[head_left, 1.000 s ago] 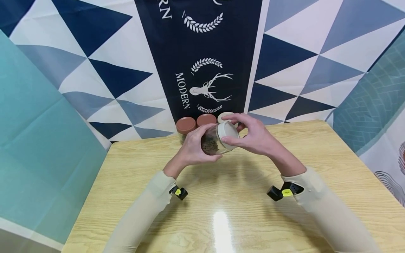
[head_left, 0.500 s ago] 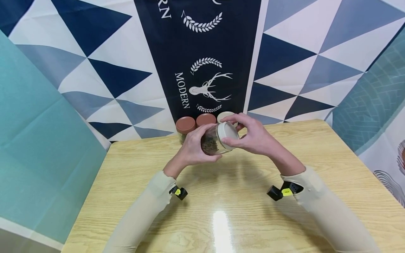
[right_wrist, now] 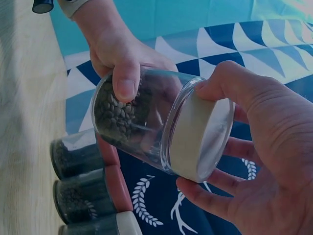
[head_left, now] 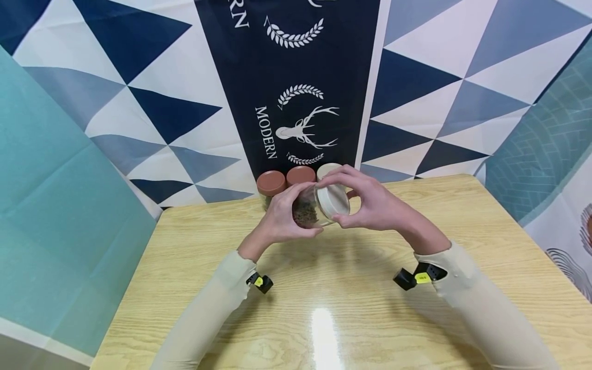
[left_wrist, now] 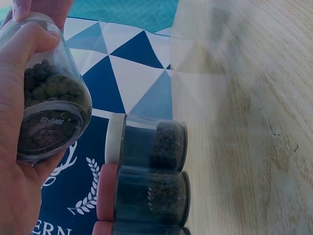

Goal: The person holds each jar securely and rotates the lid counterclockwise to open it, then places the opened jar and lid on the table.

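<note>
A clear jar (right_wrist: pixel 151 112), part filled with dark bean-like pieces (left_wrist: pixel 51 88), is held tilted above the table near its back edge. My left hand (head_left: pixel 282 216) grips the jar's body, thumb along one side. With fingers and thumb curled round its rim, my right hand (head_left: pixel 372 203) holds the white lid (right_wrist: pixel 193 132), which sits on the jar's mouth. In the right wrist view the thumb presses the lid's near edge and the fingertips reach its far side.
Against the patterned backdrop stand two jars with reddish-brown lids (head_left: pixel 271 181) (head_left: pixel 300 175) and one with a cream lid (head_left: pixel 327 169). They also hold dark pieces. The wooden table (head_left: pixel 296 308) stretches toward me.
My right hand has shifted its grip round the lid, its fingers moving over the top and its thumb lower. The left hand and the jar have hardly moved.
</note>
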The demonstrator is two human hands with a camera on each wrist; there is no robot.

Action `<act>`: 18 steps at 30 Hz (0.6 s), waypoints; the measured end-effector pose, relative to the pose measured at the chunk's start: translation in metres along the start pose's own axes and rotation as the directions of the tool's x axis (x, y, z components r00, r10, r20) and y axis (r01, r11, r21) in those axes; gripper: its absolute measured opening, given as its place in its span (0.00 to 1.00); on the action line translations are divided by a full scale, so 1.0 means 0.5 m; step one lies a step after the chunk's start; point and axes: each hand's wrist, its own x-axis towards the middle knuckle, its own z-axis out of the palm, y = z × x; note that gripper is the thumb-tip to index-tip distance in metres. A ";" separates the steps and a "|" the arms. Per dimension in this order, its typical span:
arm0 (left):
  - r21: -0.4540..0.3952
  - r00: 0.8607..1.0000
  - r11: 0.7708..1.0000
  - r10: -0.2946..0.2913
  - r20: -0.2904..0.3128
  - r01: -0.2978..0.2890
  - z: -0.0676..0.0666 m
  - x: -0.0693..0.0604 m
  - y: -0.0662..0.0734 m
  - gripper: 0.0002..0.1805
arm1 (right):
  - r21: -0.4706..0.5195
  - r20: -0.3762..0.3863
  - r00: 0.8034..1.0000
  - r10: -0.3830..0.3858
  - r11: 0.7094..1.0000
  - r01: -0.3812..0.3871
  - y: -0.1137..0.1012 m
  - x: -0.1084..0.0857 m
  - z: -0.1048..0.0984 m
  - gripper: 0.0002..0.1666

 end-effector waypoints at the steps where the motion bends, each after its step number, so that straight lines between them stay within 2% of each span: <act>1: -0.001 1.000 1.000 0.001 -0.001 -0.001 0.000 0.000 0.000 0.56 | 0.002 0.003 1.000 -0.007 1.000 0.007 0.001 0.000 0.000 0.41; 10: -0.012 1.000 1.000 0.004 0.004 -0.004 0.000 -0.001 0.000 0.56 | 0.010 0.026 1.000 -0.006 1.000 0.006 0.002 -0.002 -0.007 0.44; 14: -0.013 1.000 1.000 0.009 0.001 -0.009 -0.001 0.000 0.000 0.56 | 0.019 0.011 0.999 0.050 0.999 -0.050 0.001 -0.002 -0.009 0.46; 18: -0.016 1.000 1.000 0.008 0.002 -0.008 -0.001 0.000 -0.001 0.56 | 0.035 -0.031 0.989 0.142 0.989 -0.141 -0.003 0.001 -0.010 0.45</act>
